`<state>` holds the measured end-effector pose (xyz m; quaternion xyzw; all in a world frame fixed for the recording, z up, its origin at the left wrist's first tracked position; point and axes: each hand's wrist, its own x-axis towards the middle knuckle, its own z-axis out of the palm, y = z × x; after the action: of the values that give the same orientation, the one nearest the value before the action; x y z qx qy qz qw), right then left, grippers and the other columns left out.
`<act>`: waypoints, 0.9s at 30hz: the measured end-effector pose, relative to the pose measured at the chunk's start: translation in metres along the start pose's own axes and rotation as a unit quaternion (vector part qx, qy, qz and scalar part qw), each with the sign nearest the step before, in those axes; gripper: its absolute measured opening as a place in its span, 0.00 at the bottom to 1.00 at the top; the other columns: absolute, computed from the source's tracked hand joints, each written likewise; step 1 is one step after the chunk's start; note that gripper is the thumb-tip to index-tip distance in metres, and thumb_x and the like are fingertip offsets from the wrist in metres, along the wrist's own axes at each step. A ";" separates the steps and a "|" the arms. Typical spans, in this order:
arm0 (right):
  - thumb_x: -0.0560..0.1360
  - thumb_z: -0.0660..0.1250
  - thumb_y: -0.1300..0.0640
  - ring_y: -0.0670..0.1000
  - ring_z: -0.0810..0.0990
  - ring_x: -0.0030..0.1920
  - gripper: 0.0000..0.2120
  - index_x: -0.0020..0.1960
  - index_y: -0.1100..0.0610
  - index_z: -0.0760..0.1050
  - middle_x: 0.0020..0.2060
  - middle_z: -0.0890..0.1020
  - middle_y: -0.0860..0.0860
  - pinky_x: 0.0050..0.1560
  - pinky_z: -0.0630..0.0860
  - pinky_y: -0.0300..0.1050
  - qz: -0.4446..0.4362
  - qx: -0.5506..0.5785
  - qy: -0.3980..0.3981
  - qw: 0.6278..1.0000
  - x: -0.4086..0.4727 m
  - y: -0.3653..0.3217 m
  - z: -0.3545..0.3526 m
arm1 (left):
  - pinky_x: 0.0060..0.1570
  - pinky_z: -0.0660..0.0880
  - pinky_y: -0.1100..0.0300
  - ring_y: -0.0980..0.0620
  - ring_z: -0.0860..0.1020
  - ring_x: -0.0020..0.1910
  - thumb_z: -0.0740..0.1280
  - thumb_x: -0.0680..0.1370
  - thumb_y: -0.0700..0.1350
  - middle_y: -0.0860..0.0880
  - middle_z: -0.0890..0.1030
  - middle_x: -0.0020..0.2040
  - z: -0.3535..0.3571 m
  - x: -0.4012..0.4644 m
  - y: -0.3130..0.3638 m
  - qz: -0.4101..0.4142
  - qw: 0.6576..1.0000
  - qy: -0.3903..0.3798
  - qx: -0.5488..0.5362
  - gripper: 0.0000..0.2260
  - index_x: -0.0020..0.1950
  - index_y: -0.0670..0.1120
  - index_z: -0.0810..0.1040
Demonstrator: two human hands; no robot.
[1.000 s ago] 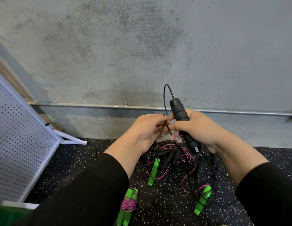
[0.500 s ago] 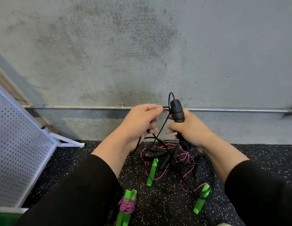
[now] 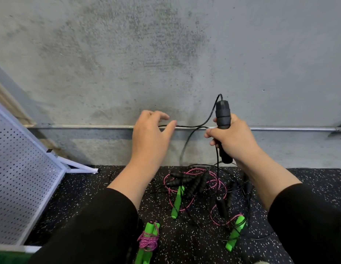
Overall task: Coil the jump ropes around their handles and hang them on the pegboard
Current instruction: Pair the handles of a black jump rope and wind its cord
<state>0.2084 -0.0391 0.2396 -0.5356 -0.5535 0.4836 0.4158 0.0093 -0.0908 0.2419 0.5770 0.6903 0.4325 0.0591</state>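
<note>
The black handle (image 3: 224, 130) is gripped by the right hand (image 3: 232, 140); the cord (image 3: 192, 127), at nine o'clock, is drawn by the left hand (image 3: 149, 138), fingers loosely spread. Slack could be snagged in the pile (image 3: 202, 189) at six o'clock.

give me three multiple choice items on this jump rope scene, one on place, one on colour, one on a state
1. Where is the pegboard?
A. leaning at the left
B. flat under the ropes
C. high on the wall at the right

2. What colour is the handle in the right hand?
A. green
B. black
C. pink

3. What state is the green-handled rope at the bottom edge in?
A. stretched straight
B. hanging on a peg
C. coiled around its handles

Answers: 1 A, it leans at the frame's left; 2 B, the gripped handle is black; 3 C, pink cord wraps both handles.
</note>
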 end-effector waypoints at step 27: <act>0.72 0.72 0.68 0.51 0.82 0.35 0.17 0.59 0.58 0.75 0.38 0.85 0.57 0.38 0.78 0.47 0.060 -0.030 -0.134 0.989 -0.019 0.010 0.027 | 0.28 0.64 0.60 0.54 0.69 0.30 0.58 0.86 0.45 0.52 0.71 0.32 0.031 -0.005 0.009 -0.203 0.869 -0.206 -0.401 0.11 0.50 0.45 0.78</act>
<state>0.1850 -0.0611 0.2258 -0.5102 -0.5851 0.5587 0.2918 0.0361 -0.0791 0.2266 0.4269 0.5318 0.5217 0.5127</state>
